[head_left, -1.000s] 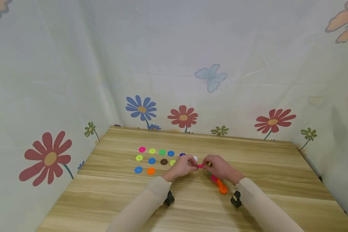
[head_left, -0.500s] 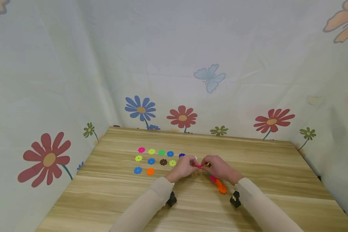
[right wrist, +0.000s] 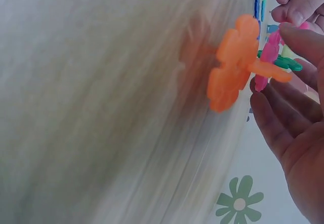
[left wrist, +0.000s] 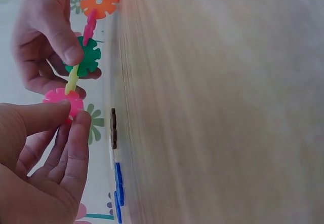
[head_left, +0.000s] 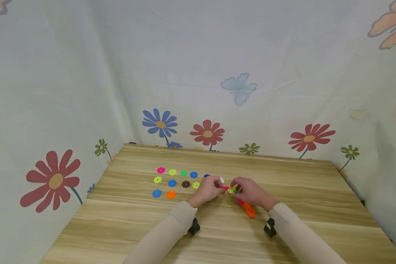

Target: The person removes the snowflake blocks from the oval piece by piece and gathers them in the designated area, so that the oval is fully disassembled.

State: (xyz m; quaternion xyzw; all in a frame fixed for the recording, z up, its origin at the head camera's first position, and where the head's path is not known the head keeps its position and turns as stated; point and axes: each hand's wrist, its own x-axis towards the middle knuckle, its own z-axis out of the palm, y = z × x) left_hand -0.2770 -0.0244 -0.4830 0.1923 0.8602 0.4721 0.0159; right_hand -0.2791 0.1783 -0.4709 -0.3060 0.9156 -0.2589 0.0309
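Between the two hands runs a chain of notched plastic snowflake discs. My left hand (head_left: 208,190) pinches the pink disc (left wrist: 63,98) at its end between thumb and fingers. A yellow disc (left wrist: 72,79) slots in beside it, seen edge-on in the left wrist view. Thumb and fingers of my right hand (head_left: 252,191) hold the chain at the green disc (left wrist: 91,57). Past that come a second pink disc (left wrist: 90,25) and an orange disc (left wrist: 99,2). In the right wrist view, another orange disc (right wrist: 234,64) forms the free end, close over the table.
Loose discs lie in rows on the wooden table (head_left: 118,227), left of and behind the hands: a pink one (head_left: 161,170), an orange one (head_left: 171,195), a brown one (head_left: 186,184), a white one (head_left: 222,180) and several others. A flower-printed curtain (head_left: 198,73) stands behind.
The right fingers have shifted from the joint beside the end pink disc to the green disc, so the yellow disc now shows between the hands. The orange end has moved slightly up and left.
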